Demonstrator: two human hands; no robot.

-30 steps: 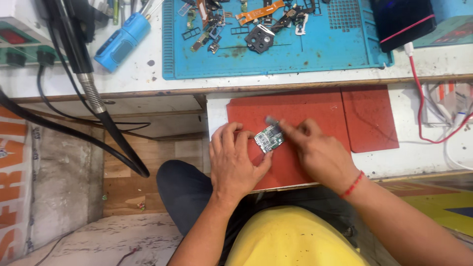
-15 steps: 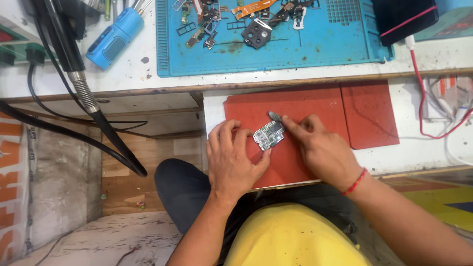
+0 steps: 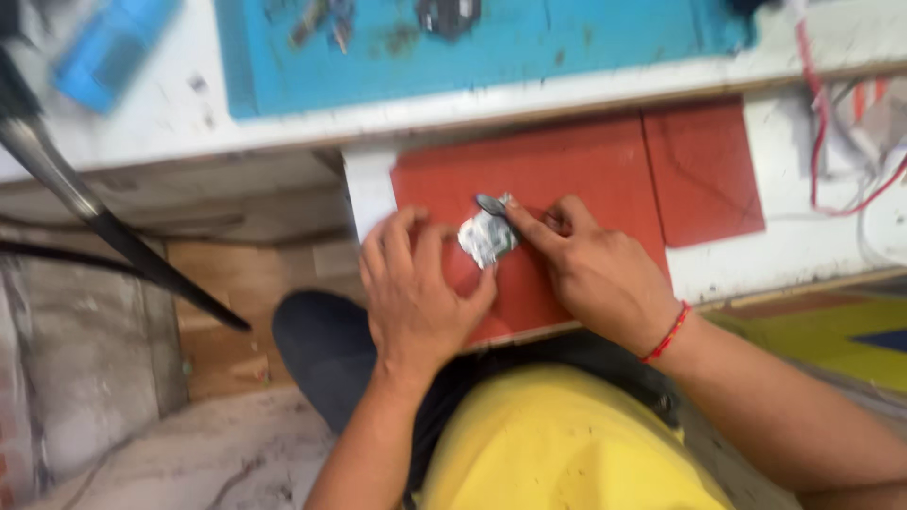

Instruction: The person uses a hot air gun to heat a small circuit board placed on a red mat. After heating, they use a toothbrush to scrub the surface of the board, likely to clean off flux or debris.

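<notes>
A small silvery circuit board [image 3: 485,236] lies on a red mat [image 3: 586,161] on a pull-out shelf. My left hand [image 3: 416,293] rests on the mat and pins the board's left and lower edges with fingers and thumb. My right hand [image 3: 590,269], with a red thread at the wrist, grips a thin metal tool [image 3: 491,204] whose tip touches the board's top edge. The view is motion-blurred, so the board's details are unclear.
A blue work mat [image 3: 567,42] with small dark parts lies on the white bench above. A blue cylindrical object [image 3: 109,47] sits at top left, beside a black hose [image 3: 113,231]. Red wires [image 3: 831,142] hang at right. My yellow shirt [image 3: 567,444] fills the bottom.
The camera has tipped down, so the bench slid up in the picture and blurred. Both hands stay on the board in the same grip.
</notes>
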